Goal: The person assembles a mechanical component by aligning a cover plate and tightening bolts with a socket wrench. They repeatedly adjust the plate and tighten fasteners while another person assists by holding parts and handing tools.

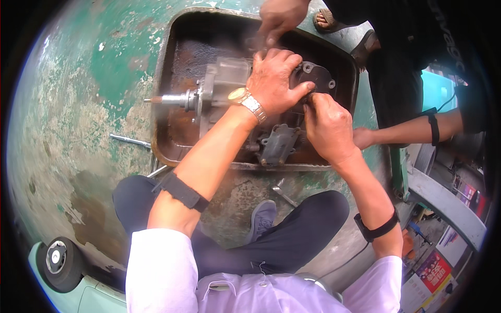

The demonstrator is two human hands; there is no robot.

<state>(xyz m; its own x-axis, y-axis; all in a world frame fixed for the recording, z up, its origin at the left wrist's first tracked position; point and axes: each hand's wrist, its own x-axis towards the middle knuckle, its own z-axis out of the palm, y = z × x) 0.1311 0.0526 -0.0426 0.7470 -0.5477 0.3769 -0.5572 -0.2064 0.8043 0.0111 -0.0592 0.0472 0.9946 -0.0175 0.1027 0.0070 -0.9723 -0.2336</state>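
Observation:
A grey metal gearbox (226,77) lies on its side in a dark, rusty tray (163,117), its splined shaft (175,100) jutting past the left rim. Across the top of its housing rests my left hand (275,82), fingers bent over the casing and thumb stretched right; the fingertips are hidden. Close beside that thumb, my right hand (330,125) pinches a small dark thing at the dark end cover (315,74). What it is cannot be made out. Below my hands sits a small grey bolted cover (280,144).
Another person's blurred hand (282,21) reaches over the tray's far rim. Their other hand (364,137) is by the right rim. A ratchet handle (130,141) lies left on the worn green floor, and a wrench (284,195) near my shoe (262,219). A pale green car (99,295) stands lower left.

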